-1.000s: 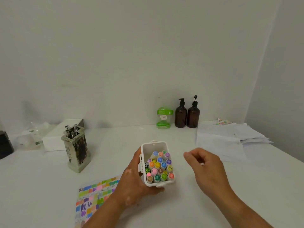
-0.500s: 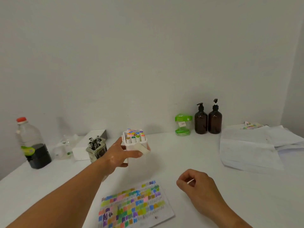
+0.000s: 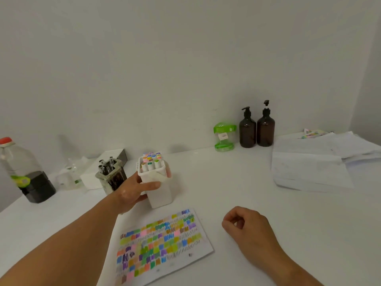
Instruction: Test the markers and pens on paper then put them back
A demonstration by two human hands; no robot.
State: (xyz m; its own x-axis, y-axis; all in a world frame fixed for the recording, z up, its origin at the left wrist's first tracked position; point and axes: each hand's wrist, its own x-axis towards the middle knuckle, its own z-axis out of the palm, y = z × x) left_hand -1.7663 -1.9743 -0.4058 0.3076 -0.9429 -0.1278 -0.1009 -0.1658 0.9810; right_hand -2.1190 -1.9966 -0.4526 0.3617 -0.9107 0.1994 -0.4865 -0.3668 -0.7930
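Left hand [image 3: 132, 193] has its grip wrapped around the white marker box [image 3: 157, 182], at the back of the worktop [image 3: 237, 186] just beyond the swatch paper [image 3: 162, 242] and beside the pen holder [image 3: 111, 176]; right hand [image 3: 247, 226] rests loosely curled, holding nothing visible. To set it down well: land the base flat, release only once it's stable. Box long axis is near vertical, open end and marker caps [image 3: 151, 158] up, tipped slightly away.
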